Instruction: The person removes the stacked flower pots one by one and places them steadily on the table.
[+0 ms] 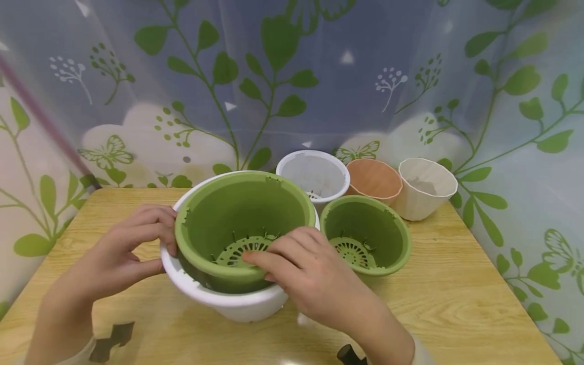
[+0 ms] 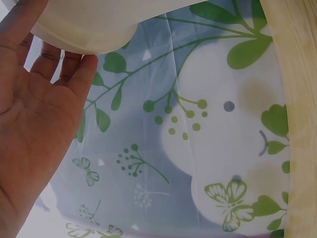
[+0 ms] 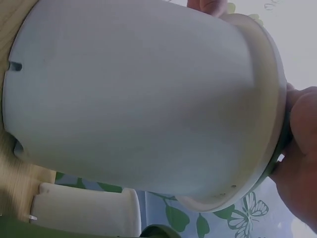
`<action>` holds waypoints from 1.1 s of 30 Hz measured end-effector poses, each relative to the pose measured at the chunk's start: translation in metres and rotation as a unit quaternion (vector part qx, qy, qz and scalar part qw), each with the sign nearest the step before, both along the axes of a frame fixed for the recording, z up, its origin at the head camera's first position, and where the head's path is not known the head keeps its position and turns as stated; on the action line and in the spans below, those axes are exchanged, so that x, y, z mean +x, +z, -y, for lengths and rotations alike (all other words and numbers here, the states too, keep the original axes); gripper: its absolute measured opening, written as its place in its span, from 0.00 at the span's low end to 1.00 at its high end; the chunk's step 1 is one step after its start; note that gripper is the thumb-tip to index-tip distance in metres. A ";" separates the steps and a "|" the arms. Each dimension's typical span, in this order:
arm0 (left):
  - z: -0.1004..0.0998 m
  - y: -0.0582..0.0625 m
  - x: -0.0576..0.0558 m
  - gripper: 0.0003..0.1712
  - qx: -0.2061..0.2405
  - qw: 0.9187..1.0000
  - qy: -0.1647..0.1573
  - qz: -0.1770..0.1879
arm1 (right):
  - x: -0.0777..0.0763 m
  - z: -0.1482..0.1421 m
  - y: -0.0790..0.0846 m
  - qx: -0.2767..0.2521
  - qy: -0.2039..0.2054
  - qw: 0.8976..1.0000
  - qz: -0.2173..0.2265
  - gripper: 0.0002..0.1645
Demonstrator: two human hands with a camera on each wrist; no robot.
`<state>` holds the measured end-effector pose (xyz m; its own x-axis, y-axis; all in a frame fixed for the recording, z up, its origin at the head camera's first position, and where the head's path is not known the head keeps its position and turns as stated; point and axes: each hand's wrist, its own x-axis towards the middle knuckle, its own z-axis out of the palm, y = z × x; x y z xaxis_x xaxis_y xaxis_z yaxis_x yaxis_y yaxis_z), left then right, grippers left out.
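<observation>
A large green flowerpot [image 1: 246, 208] with a slotted base sits tilted inside a large white flowerpot [image 1: 246, 306], both at the middle of the table. My left hand [image 1: 123, 248] grips the white pot's rim on the left, fingertips over the edge beside the green pot and thumb outside. With thumb and fingers on either side of its near rim, my right hand [image 1: 315, 274] pinches the green pot. The right wrist view has the white pot's outer wall [image 3: 138, 99] filling most of the frame, hiding most of the green one.
Just right of the two pots stands a smaller green flowerpot [image 1: 367, 220]. Behind it are a white pot [image 1: 296, 175], a terracotta-coloured pot [image 1: 374, 178] and a cream pot [image 1: 424, 203]. A leaf-patterned curtain [image 1: 342, 91] borders the wooden table [image 1: 456, 304] at the back and sides.
</observation>
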<state>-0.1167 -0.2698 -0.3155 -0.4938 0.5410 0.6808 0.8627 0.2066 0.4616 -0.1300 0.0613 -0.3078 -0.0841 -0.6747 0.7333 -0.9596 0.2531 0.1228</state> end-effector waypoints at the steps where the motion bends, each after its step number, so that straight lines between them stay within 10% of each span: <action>1: -0.001 0.000 0.000 0.10 -0.001 1.000 0.000 -0.001 | 0.001 0.000 0.000 0.004 -0.002 1.000 0.002 0.17; 33: 0.003 -0.009 -0.001 0.10 -0.029 0.999 0.031 0.008 | -0.003 -0.007 0.008 -0.057 0.036 0.997 -0.035 0.13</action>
<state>-0.1178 -0.2728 -0.3245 -0.5377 0.5483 0.6405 0.8403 0.2857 0.4607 -0.1327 0.0684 -0.2997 0.0153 -0.5885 0.8084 -0.9662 0.1995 0.1635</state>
